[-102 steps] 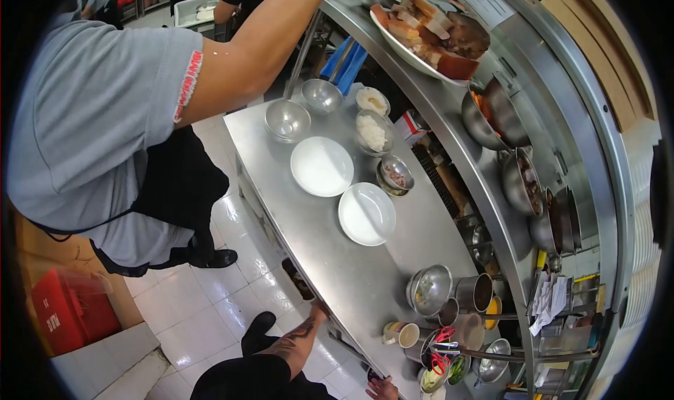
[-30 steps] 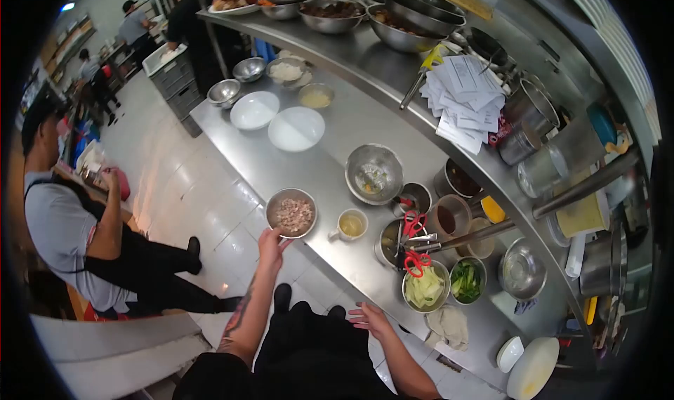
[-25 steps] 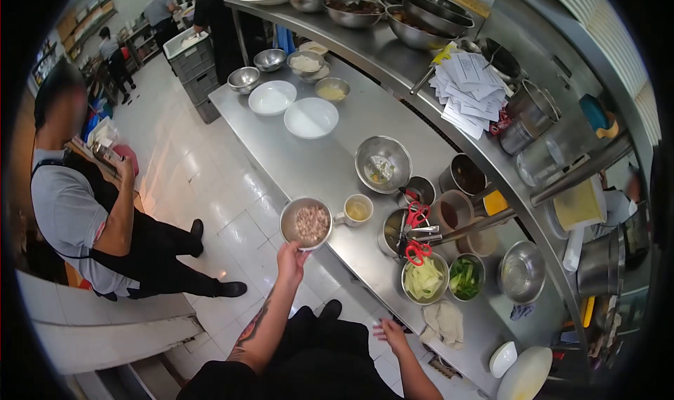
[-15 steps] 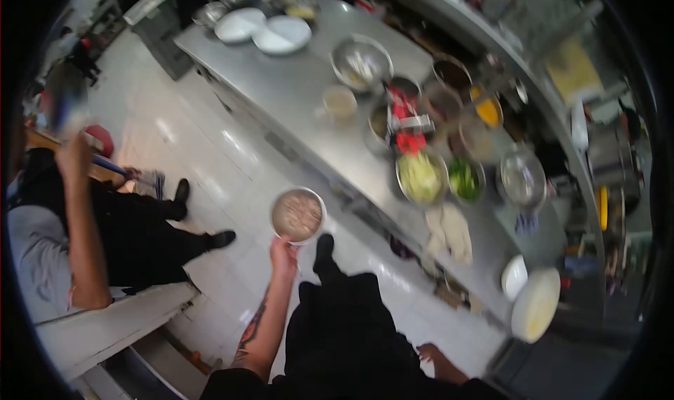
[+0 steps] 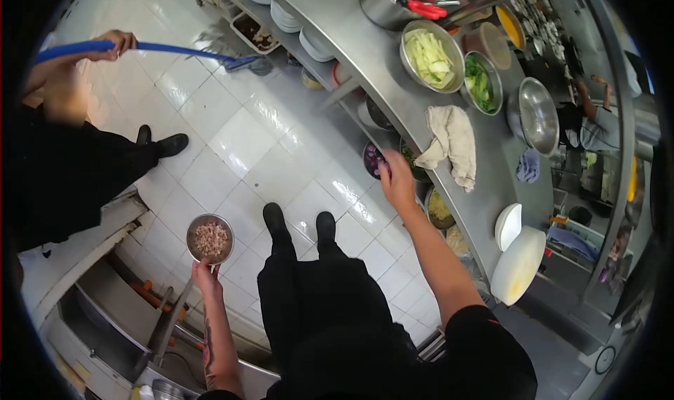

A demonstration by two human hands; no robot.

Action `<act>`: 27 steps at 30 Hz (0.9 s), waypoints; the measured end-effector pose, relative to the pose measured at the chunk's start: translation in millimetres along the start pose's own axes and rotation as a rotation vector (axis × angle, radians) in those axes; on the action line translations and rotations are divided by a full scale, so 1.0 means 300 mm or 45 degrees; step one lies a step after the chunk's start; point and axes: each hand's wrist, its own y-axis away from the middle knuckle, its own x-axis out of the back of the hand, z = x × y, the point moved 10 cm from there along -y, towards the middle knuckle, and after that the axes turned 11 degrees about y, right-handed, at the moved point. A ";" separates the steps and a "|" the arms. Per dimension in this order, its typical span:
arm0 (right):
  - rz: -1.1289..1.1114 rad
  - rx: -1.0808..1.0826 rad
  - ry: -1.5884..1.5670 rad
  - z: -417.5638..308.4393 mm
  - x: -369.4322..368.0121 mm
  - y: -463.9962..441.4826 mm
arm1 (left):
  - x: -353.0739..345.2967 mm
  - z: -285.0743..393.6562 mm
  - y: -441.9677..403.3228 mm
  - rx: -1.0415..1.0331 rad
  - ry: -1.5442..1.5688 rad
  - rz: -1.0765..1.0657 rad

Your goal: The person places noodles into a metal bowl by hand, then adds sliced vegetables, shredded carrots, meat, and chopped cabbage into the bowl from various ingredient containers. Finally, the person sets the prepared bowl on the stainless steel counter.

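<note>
My left hand (image 5: 206, 276) grips the near rim of a steel bowl (image 5: 210, 240) of pinkish chopped food, held over the tiled floor at the lower left. At the counter's lower shelf, my right hand (image 5: 396, 174) reaches over a bowl of purple pieces (image 5: 374, 159); its fingers bend down at that bowl, and whether they hold anything is hidden. Beside it, partly under the counter edge, are a bowl of green food (image 5: 413, 162) and a bowl of yellowish food (image 5: 440, 207). A beige cloth (image 5: 453, 143) lies on the counter just above my right forearm.
Another person's hand (image 5: 121, 43) holds a blue pole (image 5: 175, 49) at the upper left. The steel counter (image 5: 365, 52) bears a bowl of pale green slices (image 5: 430, 57), a bowl of leafy greens (image 5: 480, 84) and an oval white board (image 5: 518, 265). Metal rails (image 5: 172, 323) stand at lower left.
The view has turned down and right. My left hand has carried the bowl from the counter's edge out over the floor. My right hand has moved from beside my body to the lower shelf.
</note>
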 end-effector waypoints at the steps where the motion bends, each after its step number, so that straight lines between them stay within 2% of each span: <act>1: 0.000 -0.072 0.098 0.030 -0.046 -0.105 | -0.011 -0.055 -0.002 -0.004 0.004 0.014; 2: -0.001 -0.155 0.195 0.086 -0.104 -0.189 | -0.046 -0.133 0.001 0.034 0.015 0.013; 4: 0.016 -0.134 0.368 0.243 -0.302 -0.326 | -0.180 -0.252 0.038 0.091 -0.002 -0.028; 6: -0.214 0.036 0.473 0.399 -0.528 -0.422 | -0.402 -0.370 0.076 0.167 -0.046 -0.169; 9: -0.219 -0.077 0.469 0.410 -0.576 -0.480 | -0.736 -0.488 0.136 0.296 -0.099 -0.392; 11: -0.161 -0.101 0.480 0.425 -0.595 -0.477 | -0.945 -0.564 0.159 0.354 0.014 -0.596; 14: -0.145 -0.077 0.434 0.409 -0.576 -0.459 | -1.180 -0.604 0.200 0.344 -0.015 -0.652; 17: 0.021 -0.088 -0.045 0.408 -0.560 -0.427 | -1.342 -0.649 0.195 0.334 -0.068 -0.685; 21: 0.139 -0.244 -0.355 0.496 -0.621 -0.420 | -1.460 -0.695 0.192 0.382 -0.069 -0.735; 25: 0.490 0.125 0.135 0.352 -0.447 -0.391 | -1.501 -0.698 0.202 0.379 -0.042 -0.733; 26: 0.375 -0.181 -0.180 0.353 -0.407 -0.370 | -1.507 -0.692 0.214 0.376 -0.046 -0.737; 27: 0.307 -0.327 -0.344 0.351 -0.417 -0.340 | -1.514 -0.677 0.229 0.364 -0.073 -0.750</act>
